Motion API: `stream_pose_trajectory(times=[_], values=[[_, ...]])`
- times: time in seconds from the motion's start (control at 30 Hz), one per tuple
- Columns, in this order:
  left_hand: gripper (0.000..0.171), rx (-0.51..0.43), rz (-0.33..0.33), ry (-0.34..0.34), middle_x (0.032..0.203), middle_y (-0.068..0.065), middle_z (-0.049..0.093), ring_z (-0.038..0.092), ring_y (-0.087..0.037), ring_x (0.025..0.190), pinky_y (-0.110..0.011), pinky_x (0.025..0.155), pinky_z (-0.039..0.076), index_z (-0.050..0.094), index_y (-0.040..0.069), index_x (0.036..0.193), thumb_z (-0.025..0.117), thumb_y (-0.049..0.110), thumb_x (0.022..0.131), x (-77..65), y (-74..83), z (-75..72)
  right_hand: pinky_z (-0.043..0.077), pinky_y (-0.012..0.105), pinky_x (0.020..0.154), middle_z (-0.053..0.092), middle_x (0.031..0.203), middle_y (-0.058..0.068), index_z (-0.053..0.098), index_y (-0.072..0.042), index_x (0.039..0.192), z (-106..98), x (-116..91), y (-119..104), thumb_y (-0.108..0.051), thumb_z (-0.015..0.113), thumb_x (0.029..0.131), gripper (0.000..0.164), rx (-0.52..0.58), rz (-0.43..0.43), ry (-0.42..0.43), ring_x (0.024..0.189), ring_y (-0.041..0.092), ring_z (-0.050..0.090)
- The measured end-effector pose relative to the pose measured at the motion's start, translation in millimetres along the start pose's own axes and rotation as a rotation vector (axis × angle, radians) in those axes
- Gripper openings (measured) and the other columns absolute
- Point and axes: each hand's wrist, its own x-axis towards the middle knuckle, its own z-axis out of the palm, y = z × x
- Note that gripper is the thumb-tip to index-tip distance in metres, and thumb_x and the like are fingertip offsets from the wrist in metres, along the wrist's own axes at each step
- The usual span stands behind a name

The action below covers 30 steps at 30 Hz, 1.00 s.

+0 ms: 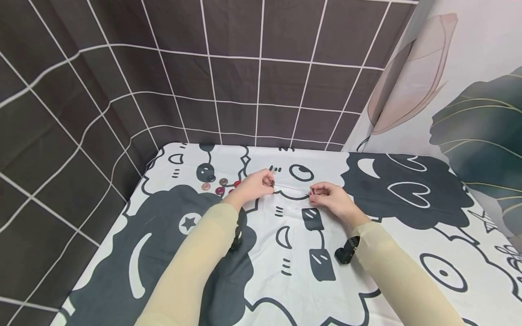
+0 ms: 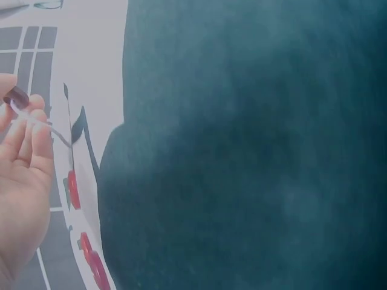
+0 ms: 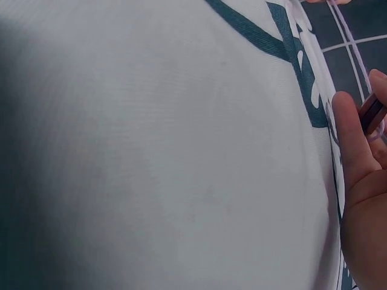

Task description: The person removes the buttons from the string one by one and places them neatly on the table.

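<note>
In the head view my left hand (image 1: pixel 256 184) pinches a small dark brown button-like disc (image 1: pixel 272 184) between thumb and fingers. The left wrist view shows this disc (image 2: pixel 17 96) at the fingertips, with a pale cord (image 2: pixel 51 130) running from it. To the right, my right hand (image 1: pixel 332 198) pinches a dark red disc (image 1: pixel 313 191). A light purple cord (image 3: pixel 346 30) stretches in two strands between the hands in the right wrist view and loops near the right fingers. Both hands are held a short way apart over the patterned cloth.
Several loose discs lie left of the left hand, among them a pink disc (image 1: pixel 205 186), a brown disc (image 1: pixel 223 181) and a dark red disc (image 1: pixel 219 191). My left forearm partly covers the group. A dark grid curtain (image 1: pixel 236 81) hangs behind the cloth-covered surface (image 1: pixel 293 290).
</note>
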Motion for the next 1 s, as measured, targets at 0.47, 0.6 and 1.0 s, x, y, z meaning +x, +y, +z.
stream_pose_trajectory(times=[0.47,0.6,1.0], values=[[0.026,0.024,-0.019,0.019,0.093,-0.002,0.056,0.053,-0.016,0.084,-0.028,0.076,0.045,0.055,0.011,0.104,0.065,0.01,0.08,-3.7,-10.0,-9.9,0.052,0.023,0.076,0.064,0.101,0.017,0.053,0.01,0.117,-1,1,1,-0.009,0.071,0.083,0.043,0.071,0.001,-0.009,0.08,0.008,0.065],[0.026,0.023,-0.024,0.021,0.094,-0.003,0.056,0.053,-0.017,0.084,-0.028,0.075,0.045,0.055,0.011,0.104,0.064,0.009,0.08,-5.0,-11.9,-13.0,0.052,0.025,0.076,0.064,0.101,0.017,0.052,0.011,0.117,-1,0,1,-0.008,0.07,0.083,0.043,0.086,0.001,-0.008,0.08,0.009,0.065],[0.024,0.047,-0.027,0.044,0.094,-0.003,0.058,0.054,-0.018,0.086,-0.031,0.078,0.045,0.056,0.01,0.103,0.065,0.011,0.08,-9.2,-19.0,-20.9,0.053,0.026,0.075,0.062,0.101,0.023,0.05,0.014,0.116,0,-2,4,-0.003,0.067,0.084,0.04,0.144,-0.007,-0.014,0.079,0.008,0.065]])
